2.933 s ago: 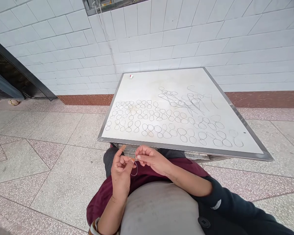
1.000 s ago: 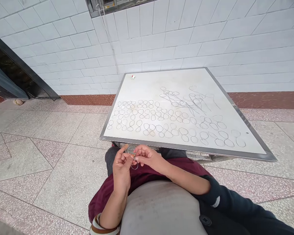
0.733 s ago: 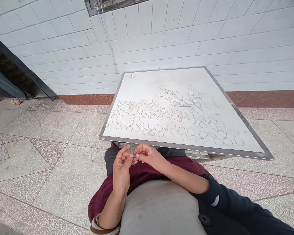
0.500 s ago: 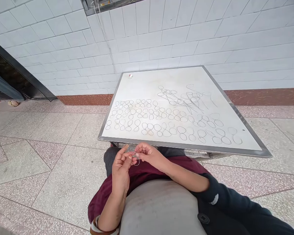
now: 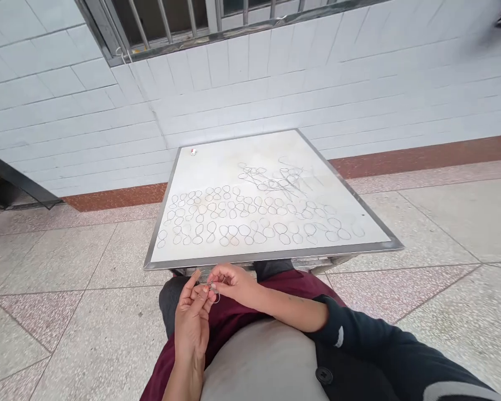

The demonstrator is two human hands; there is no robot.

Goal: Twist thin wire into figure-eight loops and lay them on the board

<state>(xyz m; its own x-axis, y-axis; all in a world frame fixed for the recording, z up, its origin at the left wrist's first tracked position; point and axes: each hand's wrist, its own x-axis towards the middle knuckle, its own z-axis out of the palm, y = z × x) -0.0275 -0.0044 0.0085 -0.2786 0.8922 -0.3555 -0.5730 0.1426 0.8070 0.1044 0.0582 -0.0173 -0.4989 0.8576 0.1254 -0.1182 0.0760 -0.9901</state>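
Note:
Just in front of the table's near edge, above my lap, both hands meet on a thin wire loop (image 5: 217, 298). My left hand (image 5: 194, 312) pinches it between thumb and fingers, with the index finger stretched upward. My right hand (image 5: 231, 284) grips the same wire from the other side, its fingertips touching those of the left. Part of the loop is hidden by the fingers. On the white table (image 5: 217, 159) lie rows of figure-eight wire loops (image 5: 234, 234). Behind them is a loose tangle of wires (image 5: 275, 178), some with long straight tails.
A small red-and-white object (image 5: 193, 151) sits at the table's far left corner. The table has a grey metal rim (image 5: 271, 256). Behind it stands a white tiled wall (image 5: 234, 94) with a barred window (image 5: 171, 22). Something dark and blurred shows at the top right.
The head view has turned, so the table appears further left and lower and more of the window shows. Both hands stay together on the wire loop. A dark blurred thing has appeared at the top right.

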